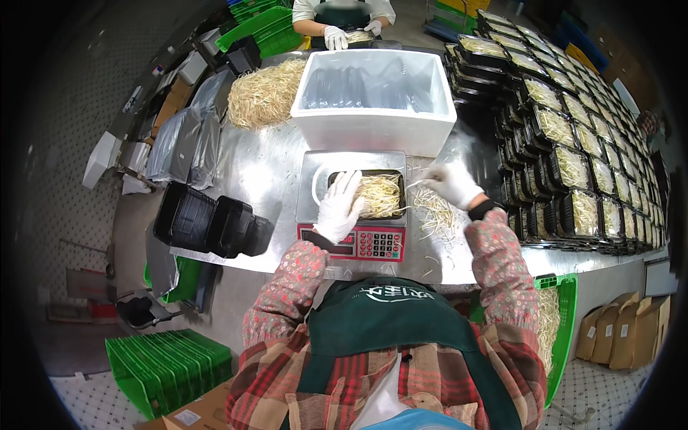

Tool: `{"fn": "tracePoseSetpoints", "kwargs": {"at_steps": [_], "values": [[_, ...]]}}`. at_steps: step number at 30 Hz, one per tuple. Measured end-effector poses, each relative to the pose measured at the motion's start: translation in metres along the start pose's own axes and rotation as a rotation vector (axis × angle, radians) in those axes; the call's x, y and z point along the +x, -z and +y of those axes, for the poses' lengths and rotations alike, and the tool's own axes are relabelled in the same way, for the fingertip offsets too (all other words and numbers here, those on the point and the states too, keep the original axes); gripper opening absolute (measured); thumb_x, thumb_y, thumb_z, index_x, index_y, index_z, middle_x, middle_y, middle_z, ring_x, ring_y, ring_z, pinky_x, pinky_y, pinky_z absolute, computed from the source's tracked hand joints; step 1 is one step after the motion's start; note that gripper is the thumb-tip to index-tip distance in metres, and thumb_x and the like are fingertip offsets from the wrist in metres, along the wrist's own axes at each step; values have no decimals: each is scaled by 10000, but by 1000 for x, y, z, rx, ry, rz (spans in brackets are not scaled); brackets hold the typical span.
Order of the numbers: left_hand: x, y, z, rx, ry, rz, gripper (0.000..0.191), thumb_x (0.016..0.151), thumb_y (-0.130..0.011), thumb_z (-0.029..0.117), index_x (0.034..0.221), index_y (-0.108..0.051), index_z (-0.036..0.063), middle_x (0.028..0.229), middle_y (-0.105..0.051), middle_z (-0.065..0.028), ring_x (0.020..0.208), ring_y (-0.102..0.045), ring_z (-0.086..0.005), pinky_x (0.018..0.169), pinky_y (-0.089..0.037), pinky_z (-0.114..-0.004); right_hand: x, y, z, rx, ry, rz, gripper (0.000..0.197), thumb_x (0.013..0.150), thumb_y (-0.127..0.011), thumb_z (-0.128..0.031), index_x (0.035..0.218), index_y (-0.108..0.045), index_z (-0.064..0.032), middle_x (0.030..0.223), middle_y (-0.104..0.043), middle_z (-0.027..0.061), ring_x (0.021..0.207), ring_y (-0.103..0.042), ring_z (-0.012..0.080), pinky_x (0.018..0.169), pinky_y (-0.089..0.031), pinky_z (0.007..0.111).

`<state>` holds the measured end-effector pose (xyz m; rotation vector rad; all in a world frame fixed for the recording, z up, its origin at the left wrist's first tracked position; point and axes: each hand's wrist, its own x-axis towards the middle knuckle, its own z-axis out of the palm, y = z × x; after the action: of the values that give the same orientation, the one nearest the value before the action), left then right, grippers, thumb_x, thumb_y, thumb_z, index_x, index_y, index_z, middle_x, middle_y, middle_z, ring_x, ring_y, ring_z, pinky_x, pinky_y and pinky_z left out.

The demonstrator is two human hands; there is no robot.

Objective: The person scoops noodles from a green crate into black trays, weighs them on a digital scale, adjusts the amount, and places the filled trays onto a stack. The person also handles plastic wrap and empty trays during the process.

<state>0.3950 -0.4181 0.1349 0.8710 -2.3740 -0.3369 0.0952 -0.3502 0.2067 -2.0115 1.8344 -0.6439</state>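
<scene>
My left hand (338, 208), in a white glove, lies flat over the left end of a black plastic tray (402, 201) filled with bean sprouts (379, 196). The tray sits on the steel pan of a digital weighing scale (317, 166) with a red keypad panel (376, 243). To the right of the tray, my gloved right hand (450, 183) pinches what look like a few sprout strands at its fingertips. Below that hand, loose bean sprouts (438, 215) are scattered on the steel table (263, 161). My left palm hides part of the tray and the scale's display.
A white foam box (376, 129) stands behind the scale, a sprout heap (266, 94) at its left. Nested black trays (201, 220) lie left. Stacks of filled trays (570, 166) crowd the right side. Across the table, another person's gloved hands (336, 37) hold a tray.
</scene>
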Motion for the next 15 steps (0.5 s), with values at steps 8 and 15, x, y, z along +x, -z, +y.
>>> {"fn": "tracePoseSetpoints", "kwargs": {"at_steps": [8, 15], "values": [[-4, 27, -44, -158, 412, 141, 560, 979, -517, 265, 1447, -375, -7, 1422, -452, -232, 1362, -383, -379, 1144, -288, -437, -44, -22, 70, -285, -225, -309, 826, 753, -759, -486, 1442, -430, -171, 1191, -642, 190, 1085, -628, 330, 911, -500, 409], [23, -14, 6, 200, -24, -282, 752, 937, -524, 467, 1492, -294, 15, 1440, -423, -210, 1334, -393, -378, 1118, -279, -513, 34, -78, -26, -473, 16, -240, 297, 755, -691, -252, 1013, -700, -104, 844, -716, 125, 804, -704, 309, 688, -547, 422]]}}
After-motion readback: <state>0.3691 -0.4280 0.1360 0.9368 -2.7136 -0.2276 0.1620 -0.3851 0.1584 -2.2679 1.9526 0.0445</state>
